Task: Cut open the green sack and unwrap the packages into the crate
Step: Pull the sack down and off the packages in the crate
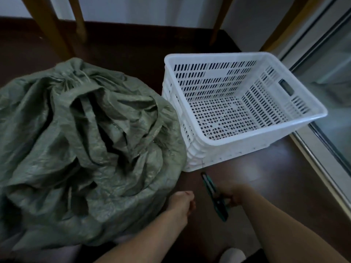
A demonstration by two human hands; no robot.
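A big crumpled green woven sack (81,141) fills the left half of the view, its top gathered and tied at the far side. To its right stands a white perforated plastic crate (284,118) with nothing inside. My right hand (234,194) grips a pair of green-handled scissors (212,192), blades closed and pointing toward the crate's near corner. My left hand (182,203) is curled into a loose fist at the sack's near right edge, holding nothing that I can see. No packages are visible.
Dark brown wooden floor (252,179) lies under everything. Yellow wooden chair or table legs (55,29) stand at the back. A glass sliding door with a metal track (322,168) runs along the right. A white shoe tip (232,255) shows at the bottom.
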